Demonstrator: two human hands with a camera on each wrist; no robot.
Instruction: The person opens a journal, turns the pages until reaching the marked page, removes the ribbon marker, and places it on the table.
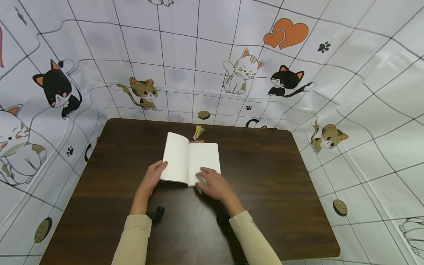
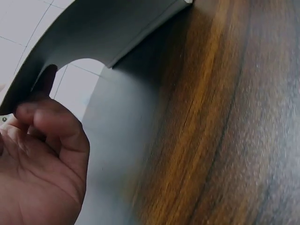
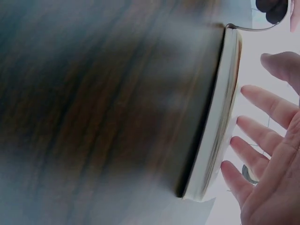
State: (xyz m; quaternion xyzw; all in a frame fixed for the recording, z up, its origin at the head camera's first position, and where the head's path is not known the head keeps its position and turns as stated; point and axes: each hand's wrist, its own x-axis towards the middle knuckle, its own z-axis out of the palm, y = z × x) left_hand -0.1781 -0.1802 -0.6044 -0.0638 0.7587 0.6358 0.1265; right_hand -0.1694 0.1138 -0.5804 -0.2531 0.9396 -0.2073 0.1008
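Observation:
An open notebook [image 1: 203, 156] with blank white pages lies on the dark wooden table. My left hand [image 1: 152, 178] grips the edge of its left half. In the left wrist view that half, a grey cover [image 2: 108, 30], is raised off the table and bowed, with curled fingers at its edge. My right hand [image 1: 213, 184] is over the lower part of the right page. Seen from the right wrist, its spread, fairly straight fingers [image 3: 255, 129] reach the page surface near the page edges [image 3: 213, 126]. A yellow and grey tassel [image 1: 198, 131] sticks out at the notebook's top.
The table [image 1: 265, 191] has rounded corners and reaches around the notebook on all sides. White sheeting [image 1: 179, 48] printed with cats and grid lines hangs behind and beside it. A black wrist device [image 1: 156, 214] sits at my left wrist.

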